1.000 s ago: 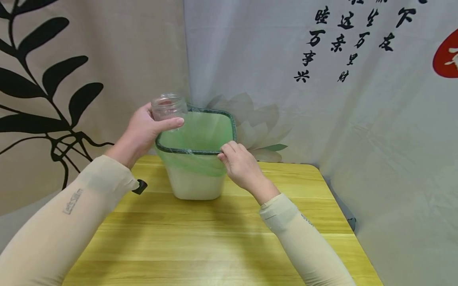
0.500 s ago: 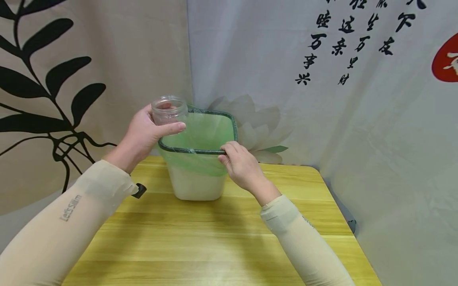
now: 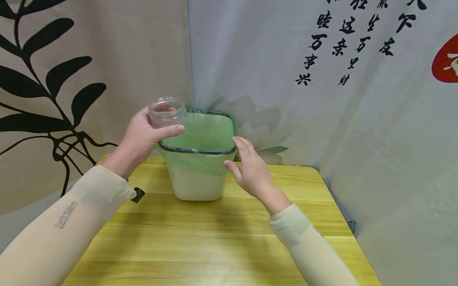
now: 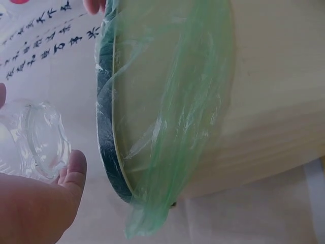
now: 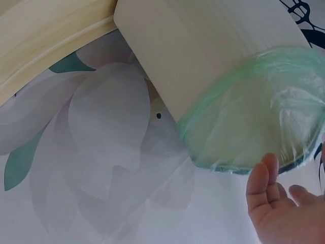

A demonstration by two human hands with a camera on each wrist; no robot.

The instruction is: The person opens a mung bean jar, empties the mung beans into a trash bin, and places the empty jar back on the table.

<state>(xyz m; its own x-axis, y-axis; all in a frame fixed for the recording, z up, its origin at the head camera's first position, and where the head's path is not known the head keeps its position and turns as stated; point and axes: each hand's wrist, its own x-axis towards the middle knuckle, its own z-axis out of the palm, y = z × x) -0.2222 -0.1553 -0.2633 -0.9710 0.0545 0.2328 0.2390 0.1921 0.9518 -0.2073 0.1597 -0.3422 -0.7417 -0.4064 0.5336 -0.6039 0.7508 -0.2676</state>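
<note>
In the head view my left hand (image 3: 143, 131) grips a clear jar (image 3: 167, 112), lidless and upright, over the left side of a trash bin (image 3: 196, 184). A green plastic bag (image 3: 211, 129) lines the bin, folded out over its dark rim (image 3: 195, 151). The left wrist view shows the jar (image 4: 35, 137) between thumb and fingers, beside the rim. Near the bin's front right corner is my right hand (image 3: 252, 169), its fingers extended and thumb apart, with nothing in its grasp. Fingertips (image 5: 257, 178) sit close to the bag-covered rim in the right wrist view; whether they touch is unclear.
The bin stands towards the back of a yellow wood-grain table (image 3: 214, 238). Behind it hang pale cloth backdrops (image 3: 250, 47) with printed leaves, a lotus and black characters. The table's right edge slopes away beside another cloth (image 3: 393, 178).
My right hand has let go of the bin's front rim and moved slightly right, its fingers straightening. The left hand still holds the jar, in nearly the same place.
</note>
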